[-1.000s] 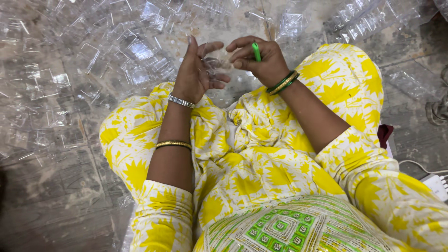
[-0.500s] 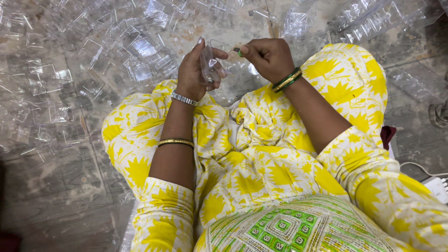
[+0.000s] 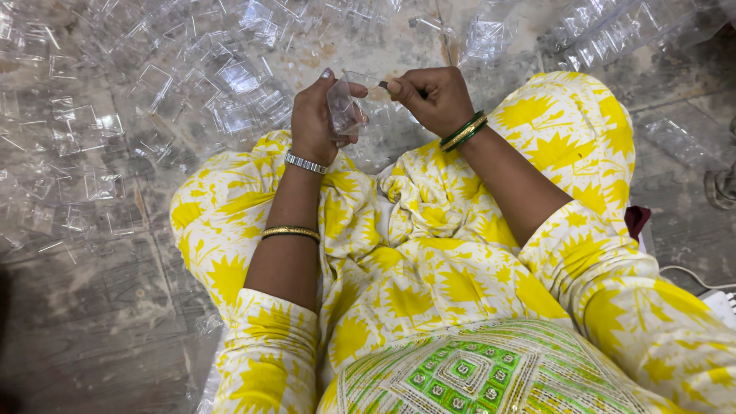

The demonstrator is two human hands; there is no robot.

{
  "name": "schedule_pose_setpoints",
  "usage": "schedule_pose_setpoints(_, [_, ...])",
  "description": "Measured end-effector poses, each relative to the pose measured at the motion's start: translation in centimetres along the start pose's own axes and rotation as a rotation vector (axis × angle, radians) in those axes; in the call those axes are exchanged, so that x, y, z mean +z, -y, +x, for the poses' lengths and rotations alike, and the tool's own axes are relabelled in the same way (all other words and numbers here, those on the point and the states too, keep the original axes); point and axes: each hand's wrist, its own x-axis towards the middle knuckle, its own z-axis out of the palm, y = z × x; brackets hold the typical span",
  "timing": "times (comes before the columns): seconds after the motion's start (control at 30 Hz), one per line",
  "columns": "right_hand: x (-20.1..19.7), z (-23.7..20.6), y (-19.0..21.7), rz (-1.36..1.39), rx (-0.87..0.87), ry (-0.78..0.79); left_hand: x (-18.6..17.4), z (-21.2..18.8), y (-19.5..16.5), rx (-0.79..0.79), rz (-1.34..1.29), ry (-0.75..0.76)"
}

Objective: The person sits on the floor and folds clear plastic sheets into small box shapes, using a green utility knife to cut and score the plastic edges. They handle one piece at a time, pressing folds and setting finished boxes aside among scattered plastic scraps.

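Gripped in the left hand, a small clear plastic box sits upright between thumb and curled fingers, its open face turned toward the right hand. That right hand is closed into a loose fist around a thin dark tool, whose tip touches the box's upper right edge; how much of the tool lies inside the fist I cannot tell. Both hands meet just above the person's lap, so the box hangs in the air between them, closer to the left palm than to the right knuckles.

Taking the box as the marker: below it spreads the widest thing in sight, the yellow and white patterned clothing over folded knees. Above and to the left of the box, a broad scatter of clear plastic pieces covers the grey floor. Up and to the right of it lie longer clear plastic trays. Just right of the box, green bangles ring the right wrist. Below the box, a silver watch band circles the left wrist, with a gold bangle lower on the forearm.
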Motion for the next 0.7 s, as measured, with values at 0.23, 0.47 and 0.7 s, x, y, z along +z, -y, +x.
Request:
schedule_pose_setpoints(0.23, [0.7,-0.8,0.8,0.016,0.038,0.062,-0.2,0.3,0.0,0.067,-0.033,-0.149])
schedule_pose_setpoints(0.47, [2.6,-1.0,0.7,0.076,0.154,-0.011,-0.1,0.3,0.7,0.337,0.085,-0.300])
schedule_pose_setpoints(0.7, [5.0,-1.4,0.2,0.178,0.268,-0.011,0.1,0.3,1.9,0.733,0.527,-0.551])
